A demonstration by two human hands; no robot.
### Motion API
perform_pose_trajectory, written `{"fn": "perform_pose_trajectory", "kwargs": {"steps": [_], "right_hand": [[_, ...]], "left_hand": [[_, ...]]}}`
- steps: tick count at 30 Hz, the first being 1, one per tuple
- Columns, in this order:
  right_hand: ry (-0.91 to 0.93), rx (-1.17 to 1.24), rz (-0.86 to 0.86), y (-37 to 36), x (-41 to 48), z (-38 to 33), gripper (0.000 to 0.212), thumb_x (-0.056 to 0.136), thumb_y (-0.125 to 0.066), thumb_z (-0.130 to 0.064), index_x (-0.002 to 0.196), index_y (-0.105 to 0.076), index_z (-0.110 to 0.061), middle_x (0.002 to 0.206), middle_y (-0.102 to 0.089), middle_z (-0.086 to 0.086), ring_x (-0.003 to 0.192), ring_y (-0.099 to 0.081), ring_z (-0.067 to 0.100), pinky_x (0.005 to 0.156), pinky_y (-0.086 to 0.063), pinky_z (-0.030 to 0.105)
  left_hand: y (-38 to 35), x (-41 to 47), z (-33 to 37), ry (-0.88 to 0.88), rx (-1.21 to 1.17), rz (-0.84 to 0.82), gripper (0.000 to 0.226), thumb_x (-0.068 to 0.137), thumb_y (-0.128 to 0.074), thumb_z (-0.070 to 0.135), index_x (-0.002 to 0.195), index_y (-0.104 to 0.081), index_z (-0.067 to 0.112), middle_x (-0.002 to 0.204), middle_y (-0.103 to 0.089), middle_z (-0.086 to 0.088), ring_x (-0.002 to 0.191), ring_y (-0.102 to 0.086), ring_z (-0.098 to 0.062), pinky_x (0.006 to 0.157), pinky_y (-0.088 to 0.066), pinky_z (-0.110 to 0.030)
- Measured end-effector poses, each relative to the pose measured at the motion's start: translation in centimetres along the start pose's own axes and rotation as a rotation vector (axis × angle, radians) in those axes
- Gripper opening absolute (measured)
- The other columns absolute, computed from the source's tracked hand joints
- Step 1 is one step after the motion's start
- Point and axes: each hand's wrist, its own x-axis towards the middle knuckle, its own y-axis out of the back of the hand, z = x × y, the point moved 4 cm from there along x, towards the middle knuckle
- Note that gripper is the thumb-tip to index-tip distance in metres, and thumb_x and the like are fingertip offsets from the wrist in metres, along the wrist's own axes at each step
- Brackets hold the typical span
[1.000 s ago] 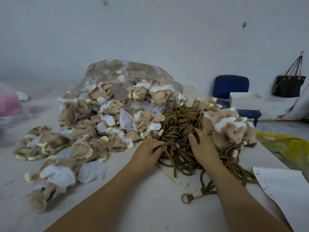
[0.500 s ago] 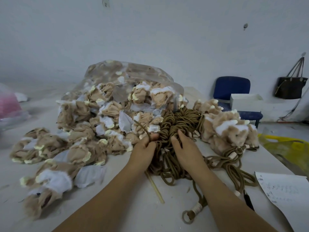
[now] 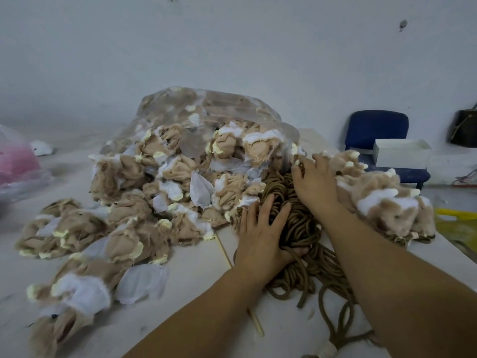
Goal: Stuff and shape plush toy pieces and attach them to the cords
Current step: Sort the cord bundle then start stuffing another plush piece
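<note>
A tangled bundle of brown cords [image 3: 299, 223] lies on the white table [image 3: 196, 285]. My left hand [image 3: 263, 236] lies on its near left side, fingers spread over the cords and thumb tucked under some strands. My right hand [image 3: 315, 182] reaches over the bundle's far end, its bent fingers hooked into the cords beside the bag's mouth. Unstuffed tan and white plush pieces [image 3: 160, 192] spill from a clear plastic bag [image 3: 206, 104] to the left. Fuller plush pieces [image 3: 387, 202] on cords sit to the right.
A thin wooden stick [image 3: 224, 251] lies on the table under my left forearm. A blue chair [image 3: 376, 127] with a white box [image 3: 402, 153] stands beyond the table's right edge, a black bag [image 3: 464, 127] on the wall. A pink-filled bag [image 3: 15, 161] sits far left.
Both hands moved farther up the cord bundle. The right hand went from its middle to its far end by the bag; the left now spreads over the near side.
</note>
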Motion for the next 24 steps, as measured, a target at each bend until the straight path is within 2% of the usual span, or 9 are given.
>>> {"fn": "perform_pose_trajectory", "kwargs": {"steps": [3,6,8,10,13,18,24], "right_hand": [[0.021,-0.084,-0.170,-1.6,3.2,0.8,0.061,0.097,-0.027,-0.052,0.148,-0.030,-0.020,0.157,-0.021,0.011,0.144,-0.015,0.030,0.117,-0.016,0.049],[-0.051,-0.088,-0.317,-3.1,4.6,1.8,0.077,0.089,-0.025,-0.071,0.152,-0.019,-0.026,0.160,-0.011,0.007,0.146,-0.009,0.034,0.116,-0.015,0.052],[-0.070,-0.080,-0.395,-3.8,4.6,2.2,0.086,0.083,-0.025,-0.080,0.152,-0.019,-0.028,0.158,-0.018,0.011,0.142,-0.021,0.038,0.113,-0.023,0.051],[-0.068,-0.101,-0.471,-4.2,4.2,2.2,0.092,0.078,-0.022,-0.085,0.151,-0.024,-0.028,0.151,-0.035,0.015,0.133,-0.038,0.038,0.108,-0.034,0.048],[-0.056,-0.134,-0.538,-4.0,3.7,2.0,0.092,0.078,-0.022,-0.085,0.148,-0.029,-0.026,0.144,-0.046,0.014,0.124,-0.049,0.035,0.100,-0.039,0.044],[-0.045,-0.147,-0.537,-3.6,1.8,1.2,0.075,0.086,-0.029,-0.075,0.145,-0.036,-0.029,0.148,-0.041,0.012,0.128,-0.045,0.034,0.103,-0.039,0.043],[-0.055,-0.091,-0.455,-3.5,-1.3,-0.5,0.067,0.088,-0.027,-0.069,0.132,-0.049,-0.023,0.137,-0.048,0.010,0.120,-0.049,0.035,0.099,-0.042,0.047]], "left_hand": [[0.0,0.4,-0.4,-0.018,-0.006,0.021,0.094,0.080,-0.059,0.072,0.156,-0.018,0.035,0.166,-0.005,-0.003,0.151,-0.001,-0.034,0.119,0.010,-0.048],[0.1,0.9,-0.9,-0.033,0.007,0.026,0.094,0.080,-0.061,0.071,0.156,-0.020,0.034,0.165,-0.008,-0.004,0.151,-0.004,-0.036,0.119,0.010,-0.049],[0.1,1.1,-1.2,-0.025,-0.003,0.016,0.094,0.081,-0.061,0.070,0.156,-0.017,0.035,0.166,-0.005,-0.003,0.151,-0.002,-0.035,0.120,0.006,-0.051],[0.0,1.3,-1.5,-0.022,-0.013,0.005,0.094,0.082,-0.061,0.068,0.156,-0.014,0.036,0.166,-0.002,-0.002,0.151,0.001,-0.034,0.120,0.004,-0.052],[-0.1,1.3,-1.7,-0.024,-0.020,0.005,0.095,0.082,-0.064,0.064,0.157,-0.012,0.036,0.166,-0.001,-0.002,0.151,0.002,-0.033,0.120,0.006,-0.051],[-0.2,1.3,-2.2,0.010,-0.024,0.014,0.099,0.081,-0.069,0.054,0.157,-0.008,0.037,0.166,0.003,0.001,0.151,0.005,-0.028,0.120,0.007,-0.049],[0.5,0.5,-3.2,0.030,0.026,0.021,0.095,0.084,-0.061,0.061,0.156,-0.004,0.038,0.165,0.005,0.000,0.151,0.003,-0.030,0.120,0.009,-0.048]]}}
